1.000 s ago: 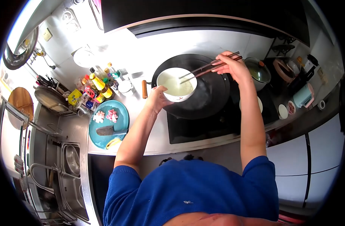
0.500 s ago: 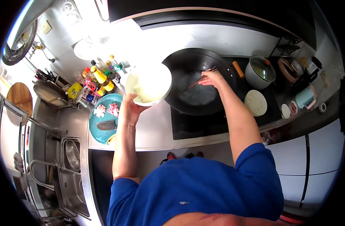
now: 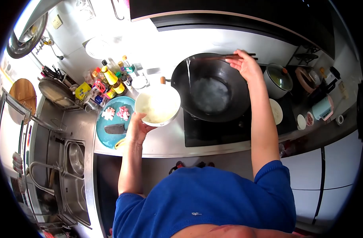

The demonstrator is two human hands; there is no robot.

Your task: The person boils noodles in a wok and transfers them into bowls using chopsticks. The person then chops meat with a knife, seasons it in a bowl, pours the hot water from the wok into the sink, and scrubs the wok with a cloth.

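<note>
My left hand [image 3: 138,129] grips the rim and side of a white bowl [image 3: 159,105] with pale contents, held left of the wok above the counter. My right hand [image 3: 245,65] is closed round dark chopsticks [image 3: 225,57], which lie nearly level over the wok's back edge. A thin whitish strand [image 3: 189,73] hangs from their tips toward the wok. Inside the black wok [image 3: 237,93] is a cloudy, pale liquid [image 3: 211,95].
A teal board [image 3: 106,137] at the left carries chopped pink pieces and a cleaver [image 3: 115,129]. Behind it stand several bottles [image 3: 113,79]. Right of the wok are a lidded pot [image 3: 278,79], a pale bowl [image 3: 276,112] and small cups; a sink [image 3: 76,190] is at the lower left.
The bowl went from over the wok to its left. My right hand first lowered the chopsticks into the wok, then raised them toward its back edge, with a strand now hanging from them.
</note>
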